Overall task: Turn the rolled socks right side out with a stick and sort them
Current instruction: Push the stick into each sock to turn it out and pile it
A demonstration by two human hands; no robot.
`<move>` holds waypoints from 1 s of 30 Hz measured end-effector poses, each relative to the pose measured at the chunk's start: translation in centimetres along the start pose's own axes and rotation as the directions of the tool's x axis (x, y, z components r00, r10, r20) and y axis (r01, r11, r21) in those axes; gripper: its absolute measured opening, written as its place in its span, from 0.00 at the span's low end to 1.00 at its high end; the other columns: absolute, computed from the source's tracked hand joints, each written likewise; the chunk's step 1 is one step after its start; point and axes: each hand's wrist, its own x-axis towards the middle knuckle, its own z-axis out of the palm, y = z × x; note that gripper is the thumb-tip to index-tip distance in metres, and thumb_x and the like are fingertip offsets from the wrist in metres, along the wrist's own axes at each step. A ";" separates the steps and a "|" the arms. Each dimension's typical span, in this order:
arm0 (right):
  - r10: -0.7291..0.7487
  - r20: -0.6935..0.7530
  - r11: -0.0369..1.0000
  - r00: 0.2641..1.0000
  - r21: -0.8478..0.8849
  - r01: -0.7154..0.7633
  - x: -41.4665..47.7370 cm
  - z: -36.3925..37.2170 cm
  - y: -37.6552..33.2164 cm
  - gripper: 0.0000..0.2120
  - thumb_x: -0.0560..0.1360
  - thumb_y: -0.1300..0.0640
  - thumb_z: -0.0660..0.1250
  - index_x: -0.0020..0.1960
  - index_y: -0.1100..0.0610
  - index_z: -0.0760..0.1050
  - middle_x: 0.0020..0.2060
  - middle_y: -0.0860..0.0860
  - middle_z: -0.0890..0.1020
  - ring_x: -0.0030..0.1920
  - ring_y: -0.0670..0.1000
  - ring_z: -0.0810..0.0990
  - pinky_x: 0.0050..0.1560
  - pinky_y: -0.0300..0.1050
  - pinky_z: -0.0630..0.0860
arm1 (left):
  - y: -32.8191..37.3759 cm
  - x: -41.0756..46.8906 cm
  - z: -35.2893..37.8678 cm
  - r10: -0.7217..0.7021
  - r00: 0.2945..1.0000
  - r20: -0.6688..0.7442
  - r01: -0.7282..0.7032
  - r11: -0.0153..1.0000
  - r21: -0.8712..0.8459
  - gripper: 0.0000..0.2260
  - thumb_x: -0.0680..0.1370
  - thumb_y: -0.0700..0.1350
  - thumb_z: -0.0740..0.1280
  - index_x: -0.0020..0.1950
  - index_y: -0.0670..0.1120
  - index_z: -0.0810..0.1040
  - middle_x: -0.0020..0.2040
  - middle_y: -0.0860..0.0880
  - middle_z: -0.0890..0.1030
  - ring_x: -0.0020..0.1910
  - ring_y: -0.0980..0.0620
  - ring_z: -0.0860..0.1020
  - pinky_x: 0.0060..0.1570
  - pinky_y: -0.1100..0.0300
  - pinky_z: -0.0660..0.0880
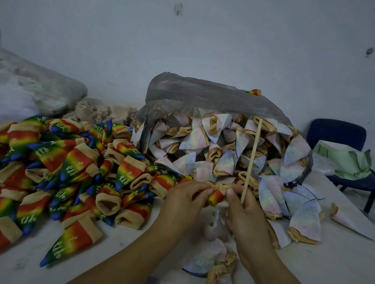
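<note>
On the white tabletop (339, 274), a heap of rainbow socks (47, 165) fills the left, and a clear plastic bag (207, 94) spills pale inside-out socks (226, 149) at far right. Near centre, the left hand (182, 208) and right hand (245, 217) pinch one bunched sock (216, 196) in their fingers. The right hand also grips the upright stick (252, 159).

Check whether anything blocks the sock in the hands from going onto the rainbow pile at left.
Nothing visible does. The left hand and right hand pinch the sock, and the rainbow pile starts right beside the left hand. The stick stands on the far side.
</note>
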 end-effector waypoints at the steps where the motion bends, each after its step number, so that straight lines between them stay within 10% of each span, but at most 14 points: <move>1: -0.003 -0.011 1.000 1.000 -0.005 0.003 0.0 0.0 -0.1 0.07 0.79 0.52 0.61 0.45 0.46 0.76 0.38 0.47 0.82 0.42 0.47 0.81 0.45 0.48 0.78 | 0.1 -0.1 0.1 -0.031 0.999 0.012 0.032 0.998 -0.045 0.08 0.79 0.40 0.69 0.55 0.46 0.85 0.42 0.64 0.81 0.46 0.57 0.82 0.51 0.55 0.80; 11: 0.037 0.043 0.997 0.998 0.059 -0.039 -0.3 0.0 -0.6 0.05 0.79 0.54 0.60 0.48 0.51 0.75 0.27 0.44 0.76 0.25 0.38 0.73 0.25 0.32 0.68 | 1.2 0.0 0.2 -0.464 0.884 0.057 0.434 0.768 -0.471 0.08 0.81 0.42 0.66 0.47 0.54 0.82 0.50 0.48 0.84 0.51 0.53 0.82 0.46 0.65 0.79; 21: -0.051 0.016 0.986 0.999 -0.161 0.053 -0.2 -0.1 -0.1 0.07 0.80 0.54 0.59 0.46 0.46 0.73 0.42 0.47 0.80 0.43 0.45 0.79 0.41 0.37 0.73 | 1.6 0.6 -0.2 -0.481 0.795 0.369 0.579 0.421 -0.698 0.08 0.82 0.40 0.62 0.51 0.42 0.81 0.45 0.45 0.83 0.48 0.52 0.79 0.49 0.63 0.76; 30: 0.283 0.315 0.753 0.906 0.512 -0.413 0.1 -0.6 -0.8 0.06 0.80 0.60 0.57 0.45 0.57 0.69 0.22 0.48 0.60 0.18 0.43 0.57 0.18 0.35 0.59 | 1.7 1.0 -0.4 -0.487 0.725 0.487 0.634 0.194 -0.749 0.13 0.82 0.40 0.61 0.43 0.44 0.84 0.41 0.45 0.83 0.38 0.52 0.82 0.36 0.61 0.77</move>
